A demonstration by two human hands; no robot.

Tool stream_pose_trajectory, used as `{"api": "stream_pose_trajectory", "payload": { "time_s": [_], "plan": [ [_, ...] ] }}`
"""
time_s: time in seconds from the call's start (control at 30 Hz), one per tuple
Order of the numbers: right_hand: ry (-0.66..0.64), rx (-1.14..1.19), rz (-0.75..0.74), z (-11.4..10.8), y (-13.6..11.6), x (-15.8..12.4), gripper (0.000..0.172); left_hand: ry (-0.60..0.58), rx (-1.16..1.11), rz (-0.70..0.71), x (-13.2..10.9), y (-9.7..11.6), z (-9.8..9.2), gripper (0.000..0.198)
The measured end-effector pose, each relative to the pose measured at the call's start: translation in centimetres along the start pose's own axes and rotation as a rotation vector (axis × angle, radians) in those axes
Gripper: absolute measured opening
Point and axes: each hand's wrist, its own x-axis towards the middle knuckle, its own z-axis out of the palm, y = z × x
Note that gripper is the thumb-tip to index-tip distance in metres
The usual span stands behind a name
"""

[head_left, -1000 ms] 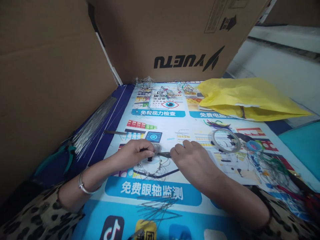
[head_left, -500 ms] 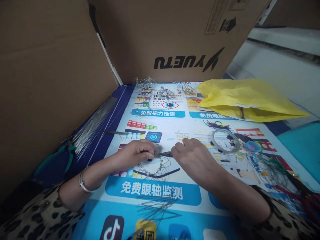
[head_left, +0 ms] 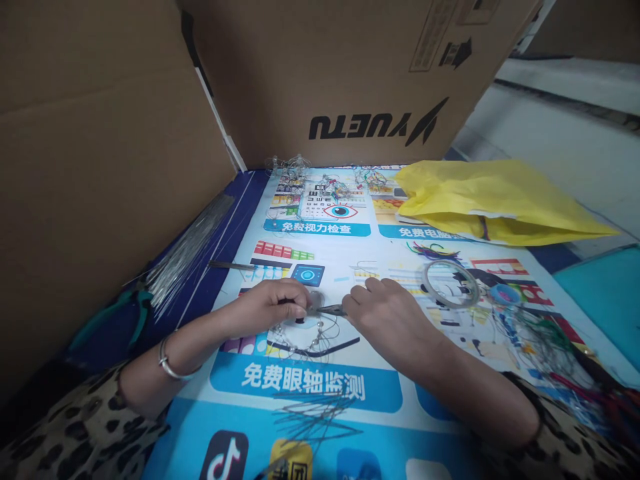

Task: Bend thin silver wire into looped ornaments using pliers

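Note:
My left hand (head_left: 273, 303) is closed in a pinch on a thin wire bracelet strung with small pale beads (head_left: 316, 345). Its loop hangs below the fingers, just over the printed sheet. In my right hand (head_left: 385, 310), curled into a fist, are needle-nose pliers (head_left: 330, 310). Only their dark tapered jaws show; the handles are hidden by the palm. The jaw tips reach the wire right at my left fingertips. Whether they bite on it is too small to tell.
A bundle of straight wires (head_left: 193, 247) and teal-handled pliers (head_left: 113, 320) lie at left. Cut wires (head_left: 317, 417) lie in front. A tape roll (head_left: 427, 283), tangled wires (head_left: 550, 340) and a yellow bag (head_left: 490, 190) are at right. Cardboard walls (head_left: 280, 80) stand behind.
Both hands stay nearly in place. The plier jaws and the beaded loop have shifted very slightly.

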Motion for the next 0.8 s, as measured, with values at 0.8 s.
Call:
{"api": "stream_pose_trajectory", "payload": {
  "time_s": [0.8],
  "plan": [
    [0.032,0.039,0.023,0.23,-0.84,0.37,0.008,0.052,-0.004,-0.046,-0.1,-0.27,0.16,0.016]
  ]
}}
